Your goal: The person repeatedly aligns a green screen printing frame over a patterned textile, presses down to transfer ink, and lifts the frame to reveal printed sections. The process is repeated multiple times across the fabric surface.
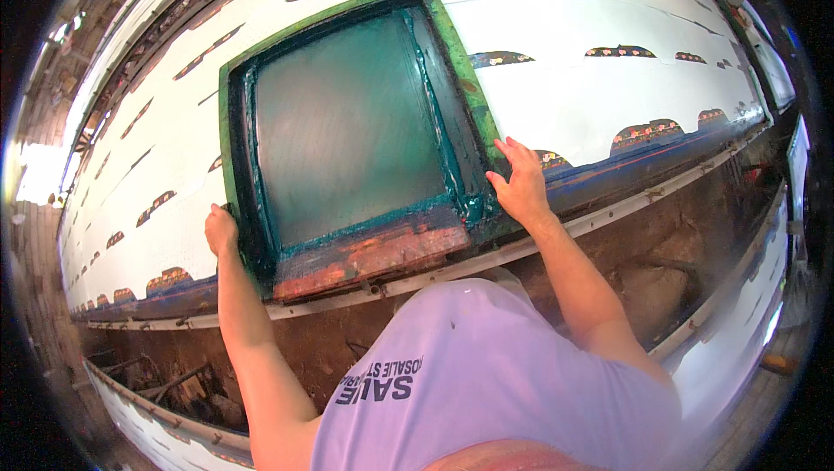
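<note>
A green-edged screen printing frame [460, 80] lies on the white fabric [573, 19] in front of me. Dark teal ink lines its inner edges, and its mesh [347, 128] looks hazy green. A reddish, ink-stained wooden bar [373, 262] runs along the near end. My left hand [221, 228] is closed on the frame's left side near its lower corner, the fingers partly hidden. At the right side, my right hand [521, 182] has its fingers stretched apart, with the fingertips against the frame's green edge.
Dark printed patches [645, 134] dot the fabric in rows. A pale metal rail [643, 203] follows the table's near edge. Beyond a brown gap stands another white-covered table [738, 341], behind and beside me. Wooden flooring [39, 254] shows at far left.
</note>
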The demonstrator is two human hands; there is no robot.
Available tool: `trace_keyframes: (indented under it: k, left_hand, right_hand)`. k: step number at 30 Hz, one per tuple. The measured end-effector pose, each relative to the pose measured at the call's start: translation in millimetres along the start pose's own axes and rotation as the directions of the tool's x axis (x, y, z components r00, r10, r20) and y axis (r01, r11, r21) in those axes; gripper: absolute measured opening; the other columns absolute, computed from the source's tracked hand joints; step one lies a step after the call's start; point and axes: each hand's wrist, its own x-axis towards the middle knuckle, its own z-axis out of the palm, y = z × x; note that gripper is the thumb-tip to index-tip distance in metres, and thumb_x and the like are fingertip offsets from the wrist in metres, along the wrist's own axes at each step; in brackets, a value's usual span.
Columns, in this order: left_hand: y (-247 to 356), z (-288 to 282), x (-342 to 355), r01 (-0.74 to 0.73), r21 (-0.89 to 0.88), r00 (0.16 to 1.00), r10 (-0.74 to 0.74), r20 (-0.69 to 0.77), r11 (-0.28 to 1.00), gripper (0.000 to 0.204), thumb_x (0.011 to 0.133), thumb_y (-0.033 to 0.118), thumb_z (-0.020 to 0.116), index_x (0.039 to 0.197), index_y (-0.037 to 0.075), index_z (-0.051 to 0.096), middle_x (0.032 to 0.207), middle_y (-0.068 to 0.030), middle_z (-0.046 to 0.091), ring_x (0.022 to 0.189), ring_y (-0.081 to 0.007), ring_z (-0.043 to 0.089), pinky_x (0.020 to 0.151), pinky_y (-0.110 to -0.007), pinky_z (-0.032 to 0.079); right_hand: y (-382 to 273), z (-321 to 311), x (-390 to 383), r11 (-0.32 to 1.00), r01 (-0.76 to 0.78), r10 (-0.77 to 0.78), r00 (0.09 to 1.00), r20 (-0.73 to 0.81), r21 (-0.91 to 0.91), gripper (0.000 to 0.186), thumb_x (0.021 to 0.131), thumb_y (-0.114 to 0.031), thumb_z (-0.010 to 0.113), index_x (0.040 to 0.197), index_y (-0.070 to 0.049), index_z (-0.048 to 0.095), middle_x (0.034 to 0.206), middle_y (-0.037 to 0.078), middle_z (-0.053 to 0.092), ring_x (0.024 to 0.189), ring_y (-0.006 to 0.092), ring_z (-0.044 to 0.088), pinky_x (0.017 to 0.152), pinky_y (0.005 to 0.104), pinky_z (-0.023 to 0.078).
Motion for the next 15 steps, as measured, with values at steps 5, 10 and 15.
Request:
trace_keyframes:
  k: [5, 10, 15]
  left_hand:
    - [-11.2, 11.7, 4.2, -0.047, -0.182, 0.999, 0.045, -0.015, 0.982, 0.068, 0.115, 0.048, 0.038, 0.118, -0.003, 0.082, 0.118, -0.0317, 0.079, 0.115, -0.0506, 0.074, 0.103, -0.056, 0.054]
    - [-21.9, 19.4, 9.1, 0.009, -0.321, 0.998, 0.009, 0.057, 0.947, 0.071, 0.115, 0.053, 0.044, 0.11, -0.007, 0.081, 0.107, -0.0303, 0.08, 0.105, -0.0473, 0.075, 0.097, -0.054, 0.054]
    - [-24.9, 24.8, 8.5, -0.008, -0.395, 0.997, 0.036, 0.065, 0.919, 0.082, 0.115, 0.063, 0.044, 0.108, -0.01, 0.079, 0.101, -0.0285, 0.079, 0.097, -0.0433, 0.075, 0.093, -0.052, 0.054]
  right_hand:
    - [-3.8, 11.8, 26.9, 0.98, -0.189, 0.183, 0.98, 0.083, 0.07, 0.078, 0.086, -0.014, 0.091, 0.157, -0.004, 0.059, 0.149, 0.023, 0.067, 0.139, 0.042, 0.061, 0.12, 0.0486, 0.048]
    - [0.8, 23.0, 41.0, 0.985, -0.171, 0.171, 0.984, 0.044, -0.022, 0.085, 0.085, -0.016, 0.092, 0.161, -0.005, 0.055, 0.134, 0.022, 0.07, 0.127, 0.043, 0.065, 0.112, 0.0509, 0.051]
    - [-14.2, 25.5, 49.2, 0.955, -0.263, 0.271, 0.962, 0.04, -0.14, 0.08, 0.083, -0.012, 0.091, 0.157, -0.009, 0.059, 0.133, 0.019, 0.07, 0.125, 0.0397, 0.067, 0.11, 0.0479, 0.053]
